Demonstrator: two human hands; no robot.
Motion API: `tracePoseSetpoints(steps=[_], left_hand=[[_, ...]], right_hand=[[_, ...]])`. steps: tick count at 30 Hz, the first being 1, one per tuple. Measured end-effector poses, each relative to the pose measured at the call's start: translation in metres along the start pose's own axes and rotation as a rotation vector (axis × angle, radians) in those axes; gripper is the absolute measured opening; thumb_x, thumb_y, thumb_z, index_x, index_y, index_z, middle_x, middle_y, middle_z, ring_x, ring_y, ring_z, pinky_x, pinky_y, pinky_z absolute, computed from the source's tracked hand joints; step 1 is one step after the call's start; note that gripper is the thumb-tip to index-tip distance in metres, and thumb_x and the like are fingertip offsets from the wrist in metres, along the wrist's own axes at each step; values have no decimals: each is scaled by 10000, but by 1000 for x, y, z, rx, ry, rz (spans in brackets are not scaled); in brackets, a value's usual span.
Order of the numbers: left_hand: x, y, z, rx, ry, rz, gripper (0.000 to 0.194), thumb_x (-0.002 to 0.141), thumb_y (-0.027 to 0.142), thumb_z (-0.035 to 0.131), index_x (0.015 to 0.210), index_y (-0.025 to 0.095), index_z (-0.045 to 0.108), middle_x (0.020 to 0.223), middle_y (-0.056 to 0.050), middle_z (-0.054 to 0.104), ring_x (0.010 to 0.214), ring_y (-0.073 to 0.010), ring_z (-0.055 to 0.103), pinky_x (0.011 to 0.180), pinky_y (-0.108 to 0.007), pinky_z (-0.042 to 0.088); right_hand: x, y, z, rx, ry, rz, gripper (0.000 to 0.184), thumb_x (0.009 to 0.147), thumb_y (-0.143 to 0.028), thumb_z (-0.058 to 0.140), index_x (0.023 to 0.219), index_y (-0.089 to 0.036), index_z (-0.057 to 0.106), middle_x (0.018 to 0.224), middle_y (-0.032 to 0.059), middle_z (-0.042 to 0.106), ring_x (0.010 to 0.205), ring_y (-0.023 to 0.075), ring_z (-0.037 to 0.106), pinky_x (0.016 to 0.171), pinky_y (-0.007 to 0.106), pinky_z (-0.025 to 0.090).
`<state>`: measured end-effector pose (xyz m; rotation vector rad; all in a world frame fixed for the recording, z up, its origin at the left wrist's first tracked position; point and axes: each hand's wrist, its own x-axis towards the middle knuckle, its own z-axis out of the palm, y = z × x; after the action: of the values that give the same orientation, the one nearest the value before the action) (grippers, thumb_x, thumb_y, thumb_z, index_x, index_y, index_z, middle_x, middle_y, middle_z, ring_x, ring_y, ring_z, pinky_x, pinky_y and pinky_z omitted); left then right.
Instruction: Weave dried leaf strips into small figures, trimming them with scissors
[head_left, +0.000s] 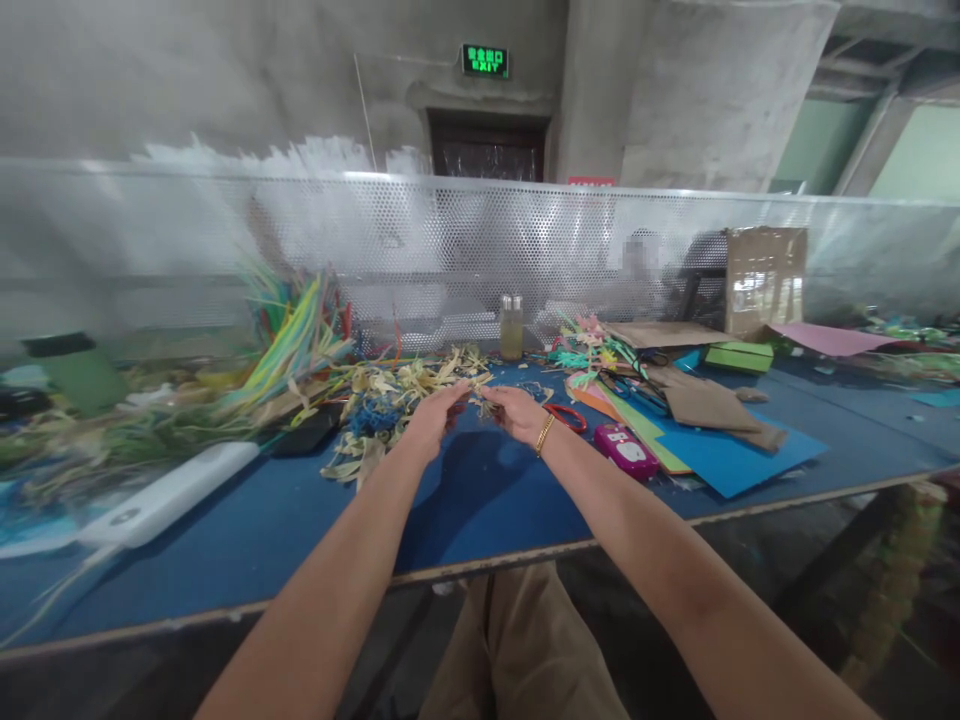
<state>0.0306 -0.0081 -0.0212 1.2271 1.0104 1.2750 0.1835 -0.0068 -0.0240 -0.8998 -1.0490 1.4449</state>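
My left hand (pixel 439 414) and my right hand (pixel 517 412) are close together over the blue tabletop, fingers curled and thumbs pointing inward. Something small, pale and brownish, like a bit of dried plant, shows between the fingertips, but I cannot make it out clearly. A heap of dried, pale yellow-green leaves (pixel 427 378) lies just behind and left of my left hand. In front of that heap is a tangle of bright blue strands (pixel 373 414). Beside my right wrist, which wears a gold bracelet (pixel 545 434), lie red-handled scissors (pixel 568 418).
A white power strip (pixel 180 492) lies at left, near a green lidded container (pixel 77 374) and bundled coloured strips (pixel 289 335). A clear bottle (pixel 511 332) stands at the back. Rightward are a purple case (pixel 625 450), coloured paper (pixel 750 460) and cardboard (pixel 701 398). A perforated metal panel (pixel 442 235) rises behind.
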Motion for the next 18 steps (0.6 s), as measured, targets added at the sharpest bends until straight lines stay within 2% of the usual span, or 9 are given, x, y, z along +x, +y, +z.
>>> tracePoseSetpoints(steps=[3,7,10,14,18], left_hand=[[2,1,-1,-75,56,6,467,598,543,702,915,201,703,963,-71,674,750,-153,593,558,-232,367],[3,1,-1,-98,66,38,400,561,468,755,839,184,706,847,-51,665,683,-133,564,535,-224,346],[4,1,-1,-118,53,74,352,536,414,786,780,175,699,768,-28,643,636,-115,539,533,-221,347],[3,2,0,-165,41,78,316,512,356,806,735,167,688,700,-6,620,617,-103,532,558,-224,373],[2,3,1,-197,21,61,312,528,350,794,747,153,691,734,-25,635,630,-109,546,571,-236,398]], right_hand=[[-1,2,-1,-69,-62,-18,323,522,-376,799,652,-161,597,531,-66,504,497,59,393,506,241,241],[-3,2,0,-125,-85,3,313,494,-334,816,664,-159,620,555,-56,526,512,63,396,516,240,249],[-4,2,2,-137,-105,11,287,528,-339,797,682,-165,629,588,-44,553,523,66,410,519,237,255],[-6,1,5,-155,-131,-70,275,524,-308,795,697,-172,630,627,-41,587,548,69,441,553,238,294],[-6,2,7,-211,-118,-115,273,482,-281,809,661,-158,644,630,-28,608,607,86,499,635,246,355]])
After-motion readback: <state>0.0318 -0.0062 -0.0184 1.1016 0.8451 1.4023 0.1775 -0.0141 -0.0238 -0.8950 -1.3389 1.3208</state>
